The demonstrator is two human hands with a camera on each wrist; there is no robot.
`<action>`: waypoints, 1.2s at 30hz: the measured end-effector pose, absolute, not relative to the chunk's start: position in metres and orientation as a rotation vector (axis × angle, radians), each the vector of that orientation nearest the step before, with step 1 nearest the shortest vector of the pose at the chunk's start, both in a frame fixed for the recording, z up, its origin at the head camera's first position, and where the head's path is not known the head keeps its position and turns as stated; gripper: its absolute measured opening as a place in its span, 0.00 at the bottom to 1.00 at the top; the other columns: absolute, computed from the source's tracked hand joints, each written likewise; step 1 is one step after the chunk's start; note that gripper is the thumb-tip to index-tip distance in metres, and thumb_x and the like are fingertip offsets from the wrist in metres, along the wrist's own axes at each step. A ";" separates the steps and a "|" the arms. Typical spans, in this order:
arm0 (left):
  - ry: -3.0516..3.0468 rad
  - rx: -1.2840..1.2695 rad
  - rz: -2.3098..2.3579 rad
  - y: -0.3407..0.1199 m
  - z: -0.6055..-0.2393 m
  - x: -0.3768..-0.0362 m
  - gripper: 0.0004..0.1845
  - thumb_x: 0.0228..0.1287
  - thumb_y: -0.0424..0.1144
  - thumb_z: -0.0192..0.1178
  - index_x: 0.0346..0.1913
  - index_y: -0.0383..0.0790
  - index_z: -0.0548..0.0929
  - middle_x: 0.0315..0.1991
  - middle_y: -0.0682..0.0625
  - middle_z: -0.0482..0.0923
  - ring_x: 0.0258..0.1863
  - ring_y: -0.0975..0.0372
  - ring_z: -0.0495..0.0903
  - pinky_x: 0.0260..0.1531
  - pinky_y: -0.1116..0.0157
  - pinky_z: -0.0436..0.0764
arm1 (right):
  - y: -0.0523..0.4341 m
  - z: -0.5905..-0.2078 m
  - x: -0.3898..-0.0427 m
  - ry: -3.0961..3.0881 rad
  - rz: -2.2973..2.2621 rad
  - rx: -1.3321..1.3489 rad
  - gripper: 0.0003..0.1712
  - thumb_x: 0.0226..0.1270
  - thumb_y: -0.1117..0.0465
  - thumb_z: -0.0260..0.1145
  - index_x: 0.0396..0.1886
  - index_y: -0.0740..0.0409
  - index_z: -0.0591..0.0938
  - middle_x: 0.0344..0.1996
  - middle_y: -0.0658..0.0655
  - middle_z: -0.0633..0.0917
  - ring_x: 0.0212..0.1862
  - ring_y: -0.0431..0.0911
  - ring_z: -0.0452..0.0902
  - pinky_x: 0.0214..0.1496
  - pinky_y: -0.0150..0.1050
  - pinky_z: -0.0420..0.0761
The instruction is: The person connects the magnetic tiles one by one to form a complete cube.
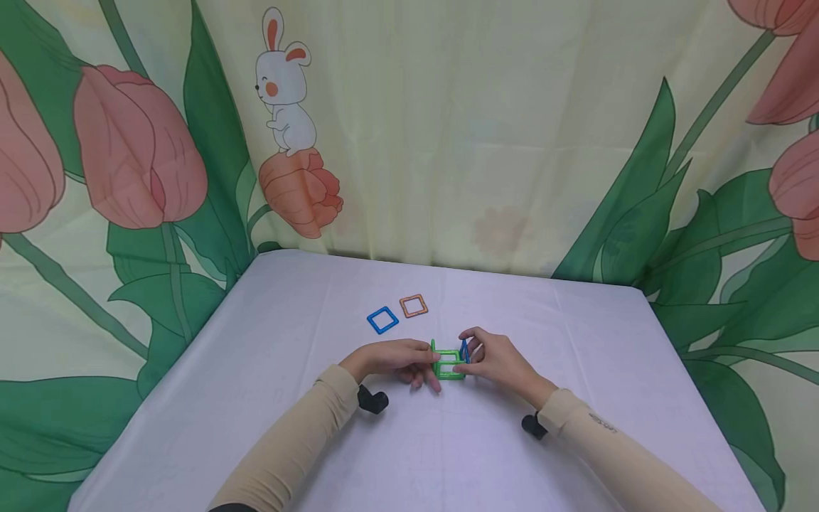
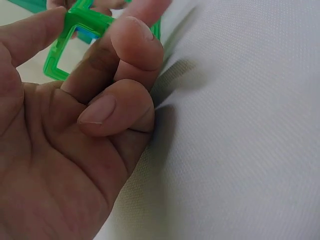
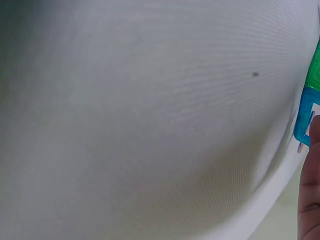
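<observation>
A small build of green square frames [image 1: 448, 364] stands on the white table [image 1: 288, 341] between both hands. My left hand [image 1: 399, 359] grips a green square frame [image 2: 75, 35] on the build's left side, thumb and fingers curled round it. My right hand [image 1: 489, 355] pinches an upright blue square frame [image 1: 464, 350] against the build's right side. In the right wrist view only the blue frame's corner [image 3: 306, 120] and a fingertip [image 3: 311, 190] show at the right edge.
A loose blue square frame [image 1: 382, 320] and an orange square frame [image 1: 413, 306] lie flat behind the hands. A tulip and rabbit curtain [image 1: 448, 128] hangs behind the table. The table's edges run down both sides.
</observation>
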State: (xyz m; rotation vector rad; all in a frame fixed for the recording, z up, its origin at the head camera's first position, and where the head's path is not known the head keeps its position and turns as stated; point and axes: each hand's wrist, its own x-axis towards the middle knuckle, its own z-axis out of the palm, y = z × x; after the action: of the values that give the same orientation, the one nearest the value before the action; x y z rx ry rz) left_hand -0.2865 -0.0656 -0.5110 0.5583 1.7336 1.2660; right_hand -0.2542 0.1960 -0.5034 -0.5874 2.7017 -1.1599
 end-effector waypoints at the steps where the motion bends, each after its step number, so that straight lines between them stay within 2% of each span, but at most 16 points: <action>1: 1.734 0.561 1.265 -0.066 -0.511 -0.287 0.19 0.82 0.52 0.49 0.51 0.37 0.74 0.44 0.44 0.91 0.26 0.63 0.77 0.27 0.70 0.71 | 0.196 -0.503 -0.254 2.711 -1.153 -0.589 0.35 0.55 0.53 0.83 0.60 0.60 0.79 0.35 0.49 0.85 0.31 0.37 0.82 0.35 0.32 0.80; 6: 1.770 0.553 1.247 -0.073 -0.507 -0.290 0.20 0.81 0.52 0.50 0.55 0.37 0.76 0.44 0.44 0.90 0.27 0.61 0.78 0.31 0.68 0.74 | 0.195 -0.502 -0.254 2.732 -1.132 -0.583 0.35 0.54 0.53 0.83 0.59 0.59 0.80 0.33 0.47 0.84 0.32 0.38 0.80 0.35 0.32 0.79; 11: 2.000 0.440 1.306 -0.094 -0.500 -0.306 0.21 0.80 0.50 0.53 0.55 0.33 0.78 0.40 0.45 0.91 0.28 0.61 0.78 0.34 0.67 0.77 | 0.193 -0.499 -0.254 2.752 -1.104 -0.570 0.36 0.53 0.51 0.84 0.59 0.58 0.80 0.30 0.46 0.80 0.31 0.40 0.76 0.34 0.33 0.76; 17: 2.563 0.086 1.345 -0.115 -0.496 -0.319 0.11 0.77 0.42 0.57 0.46 0.35 0.79 0.34 0.48 0.83 0.31 0.62 0.75 0.31 0.68 0.74 | 0.194 -0.498 -0.254 2.801 -1.019 -0.541 0.36 0.52 0.48 0.84 0.59 0.55 0.81 0.27 0.45 0.78 0.29 0.40 0.72 0.30 0.33 0.71; 20: 2.745 -0.097 1.287 -0.125 -0.500 -0.320 0.09 0.75 0.40 0.58 0.45 0.36 0.79 0.36 0.46 0.79 0.35 0.58 0.76 0.34 0.67 0.75 | 0.194 -0.499 -0.255 2.814 -0.994 -0.545 0.37 0.52 0.46 0.84 0.59 0.54 0.81 0.26 0.44 0.78 0.28 0.40 0.71 0.30 0.33 0.70; 23: 2.783 -0.189 1.244 -0.132 -0.504 -0.320 0.10 0.73 0.40 0.58 0.45 0.34 0.79 0.40 0.43 0.79 0.39 0.55 0.77 0.38 0.64 0.76 | 0.193 -0.499 -0.256 2.813 -0.976 -0.537 0.37 0.51 0.45 0.84 0.59 0.53 0.81 0.26 0.44 0.78 0.28 0.40 0.71 0.29 0.33 0.69; 29: 2.784 -0.209 1.200 -0.137 -0.510 -0.323 0.12 0.72 0.41 0.61 0.47 0.34 0.78 0.43 0.41 0.80 0.43 0.53 0.78 0.43 0.60 0.78 | 0.193 -0.498 -0.256 2.815 -0.956 -0.527 0.38 0.51 0.43 0.84 0.58 0.52 0.81 0.26 0.45 0.78 0.28 0.40 0.70 0.29 0.34 0.68; 36: 2.882 -0.078 1.051 -0.133 -0.515 -0.327 0.09 0.69 0.37 0.63 0.45 0.34 0.80 0.37 0.43 0.81 0.37 0.55 0.78 0.38 0.61 0.77 | 0.194 -0.498 -0.255 2.811 -0.955 -0.528 0.37 0.51 0.43 0.84 0.58 0.52 0.81 0.26 0.44 0.78 0.28 0.40 0.70 0.30 0.34 0.69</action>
State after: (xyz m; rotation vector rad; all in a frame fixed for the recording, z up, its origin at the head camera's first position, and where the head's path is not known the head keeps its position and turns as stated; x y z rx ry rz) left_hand -0.3269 -0.1330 -0.5155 -0.0775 2.8821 1.0505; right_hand -0.2553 0.1936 -0.4981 -0.5282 2.8105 -0.9551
